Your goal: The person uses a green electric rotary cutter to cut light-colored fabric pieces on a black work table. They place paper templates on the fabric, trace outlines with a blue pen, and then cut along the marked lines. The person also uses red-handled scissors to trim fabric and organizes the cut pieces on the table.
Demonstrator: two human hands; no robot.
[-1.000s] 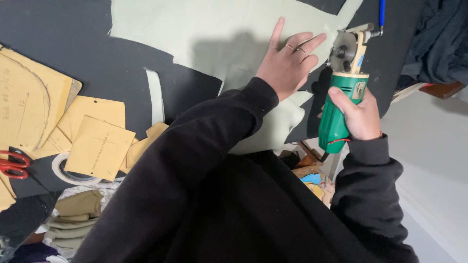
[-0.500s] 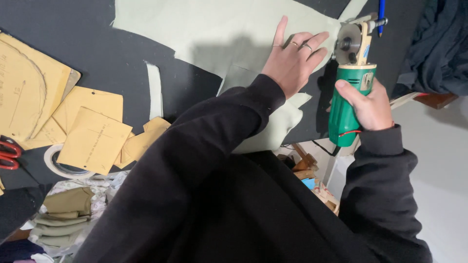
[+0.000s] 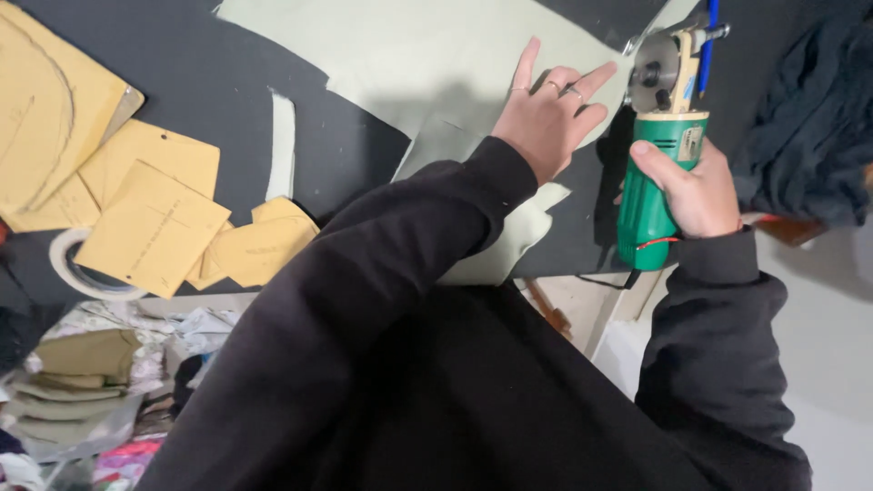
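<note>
1. Head view: the right hand (image 3: 696, 186) is wrapped fully around the green body of a handheld rotary cutter (image 3: 657, 182), fingers closed over its barrel and thumb lying along the side facing the camera.
2. Just beyond that grip, at the far end of the tool, sits the round metal blade (image 3: 653, 73) with its yellow guard; the blade stands at the edge of the pale green fabric (image 3: 409, 55).
3. A blue rod-like part (image 3: 708, 45) rises beside the blade, on the side away from the left hand.
4. The left hand (image 3: 546, 114) lies flat and open on the pale green fabric, fingers spread, holding nothing; it presses the cloth just beside the blade, close to the gripping hand. Rings show on two fingers.
5. The fabric spreads away from the open palm over a dark table surface (image 3: 182, 82); a torn flap of it runs back under the left sleeve.
6. Well away from both hands, past the left elbow, lie tan card pattern pieces (image 3: 150, 227), a thin pale strip (image 3: 283, 145) and a roll of tape (image 3: 77, 273).
7. On the far side of the gripping hand a heap of dark cloth (image 3: 809, 118) rests near the table's edge.
8. Nearer the person than the patterns, folded olive pieces (image 3: 77, 373) are stacked low down.
</note>
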